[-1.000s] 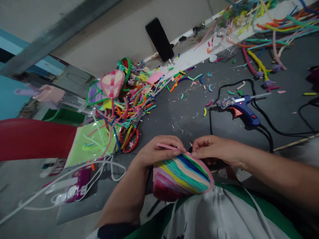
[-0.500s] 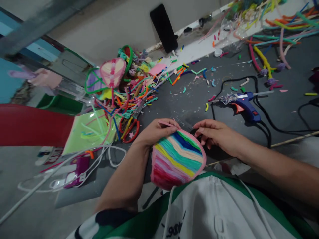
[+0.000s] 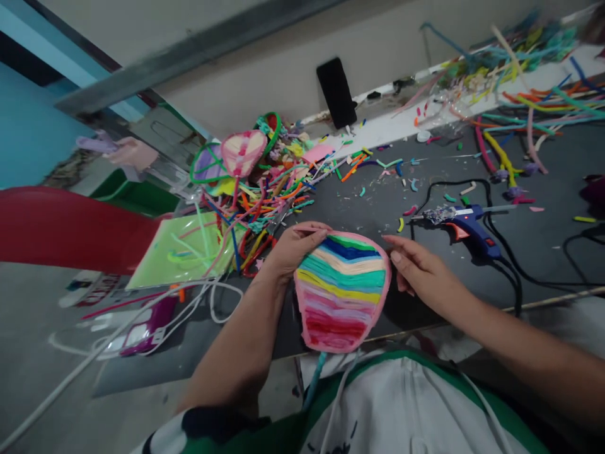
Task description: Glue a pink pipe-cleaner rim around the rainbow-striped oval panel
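A rounded fan-shaped piece of striped pipe cleaners (image 3: pixel 341 291), pink-rimmed with red, pink, yellow, teal, cream and blue bands, faces me just above my lap. My left hand (image 3: pixel 293 248) grips its upper left edge, fingers curled over the rim. My right hand (image 3: pixel 416 271) rests at its right edge with loosely extended fingers, fingertips touching or almost touching the rim. A teal stem hangs below the piece.
A blue glue gun (image 3: pixel 466 222) with a black cord lies on the dark table to the right. A tangled pile of coloured pipe cleaners and finished fans (image 3: pixel 250 183) and red-handled scissors sit left. A black phone (image 3: pixel 336 93) leans on the wall. White cables (image 3: pixel 155 315) trail left.
The striped piece has been tilted up to face me and raised. My right hand let go of its top edge and moved to the right side. The view has shifted.
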`<state>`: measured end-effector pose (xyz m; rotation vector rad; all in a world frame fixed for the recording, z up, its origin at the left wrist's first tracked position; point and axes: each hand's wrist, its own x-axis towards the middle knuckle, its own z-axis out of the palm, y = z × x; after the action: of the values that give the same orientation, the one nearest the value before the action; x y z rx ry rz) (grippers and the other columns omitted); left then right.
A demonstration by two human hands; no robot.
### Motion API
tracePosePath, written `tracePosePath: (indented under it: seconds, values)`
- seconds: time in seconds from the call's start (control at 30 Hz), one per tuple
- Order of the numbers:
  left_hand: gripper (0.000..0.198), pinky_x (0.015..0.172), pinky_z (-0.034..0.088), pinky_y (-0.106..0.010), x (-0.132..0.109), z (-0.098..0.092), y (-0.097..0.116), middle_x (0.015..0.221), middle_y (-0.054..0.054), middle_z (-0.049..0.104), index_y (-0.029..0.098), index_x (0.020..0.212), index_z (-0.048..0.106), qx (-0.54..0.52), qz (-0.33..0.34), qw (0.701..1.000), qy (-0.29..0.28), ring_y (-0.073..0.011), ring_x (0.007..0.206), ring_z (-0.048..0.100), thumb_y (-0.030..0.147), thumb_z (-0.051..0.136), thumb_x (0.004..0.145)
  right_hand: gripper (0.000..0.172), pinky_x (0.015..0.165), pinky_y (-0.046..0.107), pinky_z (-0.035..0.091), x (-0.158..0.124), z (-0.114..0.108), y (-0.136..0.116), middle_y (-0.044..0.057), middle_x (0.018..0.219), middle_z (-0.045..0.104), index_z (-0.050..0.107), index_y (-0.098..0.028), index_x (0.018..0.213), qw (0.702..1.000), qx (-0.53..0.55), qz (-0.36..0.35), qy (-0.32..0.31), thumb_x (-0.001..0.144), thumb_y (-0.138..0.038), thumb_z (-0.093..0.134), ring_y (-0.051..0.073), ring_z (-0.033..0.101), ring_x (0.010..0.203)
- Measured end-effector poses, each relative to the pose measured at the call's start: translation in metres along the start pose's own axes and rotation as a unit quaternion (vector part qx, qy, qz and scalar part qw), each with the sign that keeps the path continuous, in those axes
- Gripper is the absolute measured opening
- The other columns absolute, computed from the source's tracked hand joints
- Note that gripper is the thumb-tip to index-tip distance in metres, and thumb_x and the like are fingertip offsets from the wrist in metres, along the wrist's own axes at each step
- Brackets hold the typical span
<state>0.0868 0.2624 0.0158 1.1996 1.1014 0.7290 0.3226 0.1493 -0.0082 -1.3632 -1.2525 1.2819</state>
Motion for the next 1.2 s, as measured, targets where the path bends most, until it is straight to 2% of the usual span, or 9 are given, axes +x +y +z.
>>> tracePosePath:
  seconds: [0.13,0.27,0.43,0.53,0.7,0.83,0.93,1.07,1.2]
  values:
    - [0.028,0.056,0.049,-0.021,-0.006,0.006,0.003,0.070,-0.001,0.067,0.012,0.082,0.068,0.008,0.007,1.000,-0.021,-0.0119,0.059,0.061,0.032,0.080,0.067,0.048,0.050,0.025,0.047,0.000,0.005,0.000,0.001,0.078,0.065,0.052,-0.021,0.132,0.999,-0.028,-0.034,-0.008,0.088,-0.039,0.054,0.013,0.058,0.056]
    - [0.028,0.057,0.048,-0.021,-0.013,0.013,0.004,0.071,-0.001,0.066,0.013,0.085,0.069,0.029,0.006,0.998,-0.054,-0.0120,0.061,0.060,0.036,0.078,0.070,0.045,0.066,0.031,0.054,-0.003,0.007,0.003,0.004,0.094,0.072,0.054,-0.027,0.132,0.988,-0.126,-0.091,0.003,0.088,-0.036,0.055,0.018,0.067,0.075]
    - [0.027,0.056,0.045,-0.019,-0.024,0.020,0.008,0.071,-0.001,0.065,0.014,0.086,0.070,0.048,-0.005,0.996,-0.080,-0.0109,0.061,0.059,0.036,0.076,0.072,0.050,0.086,0.041,0.054,-0.013,0.009,0.001,0.010,0.125,0.066,0.051,-0.021,0.136,0.964,-0.212,-0.153,0.041,0.088,-0.035,0.055,0.025,0.067,0.103]
    - [0.025,0.054,0.046,-0.019,-0.030,0.022,0.011,0.070,0.000,0.065,0.015,0.085,0.070,0.022,-0.009,0.997,-0.072,-0.0106,0.059,0.059,0.034,0.077,0.071,0.054,0.087,0.042,0.055,-0.022,0.011,-0.001,0.013,0.125,0.065,0.048,-0.016,0.138,0.956,-0.237,-0.168,0.047,0.088,-0.035,0.054,0.026,0.067,0.104]
    - [0.021,0.055,0.047,-0.019,-0.034,0.023,0.012,0.070,0.000,0.066,0.015,0.084,0.070,-0.018,-0.018,0.997,-0.078,-0.0103,0.058,0.059,0.030,0.078,0.071,0.045,0.085,0.038,0.058,-0.032,0.012,-0.004,0.013,0.118,0.069,0.049,-0.013,0.136,0.925,-0.288,-0.244,0.031,0.093,-0.026,0.046,0.022,0.071,0.097]
    - [0.017,0.055,0.046,-0.017,-0.035,0.023,0.010,0.071,0.000,0.065,0.015,0.082,0.072,-0.016,-0.004,0.996,-0.091,-0.0090,0.059,0.059,0.028,0.078,0.071,0.041,0.085,0.035,0.058,-0.034,0.012,-0.006,0.012,0.116,0.070,0.050,-0.013,0.133,0.908,-0.311,-0.279,0.028,0.093,-0.023,0.045,0.021,0.071,0.096]
    - [0.017,0.058,0.046,-0.018,-0.034,0.022,0.009,0.073,-0.002,0.066,0.015,0.082,0.073,0.003,0.003,0.994,-0.106,-0.0105,0.063,0.061,0.028,0.078,0.072,0.042,0.085,0.035,0.058,-0.036,0.012,-0.008,0.011,0.117,0.070,0.048,-0.015,0.134,0.912,-0.305,-0.272,0.033,0.093,-0.023,0.046,0.020,0.070,0.098]
    - [0.017,0.061,0.046,-0.020,-0.035,0.020,0.009,0.075,-0.003,0.068,0.016,0.083,0.073,0.044,0.030,0.992,-0.115,-0.0118,0.066,0.061,0.030,0.076,0.073,0.055,0.081,0.037,0.060,-0.039,0.012,-0.009,0.013,0.111,0.072,0.031,-0.011,0.146,0.922,-0.298,-0.249,0.016,0.094,-0.025,0.044,0.021,0.071,0.095]
    - [0.021,0.062,0.045,-0.022,-0.036,0.020,0.010,0.074,-0.004,0.067,0.015,0.084,0.073,0.073,0.043,0.990,-0.116,-0.0126,0.065,0.060,0.034,0.075,0.074,0.050,0.087,0.038,0.058,-0.038,0.012,-0.008,0.013,0.121,0.068,0.036,-0.014,0.143,0.917,-0.287,-0.277,-0.012,0.094,-0.021,0.041,0.021,0.068,0.104]
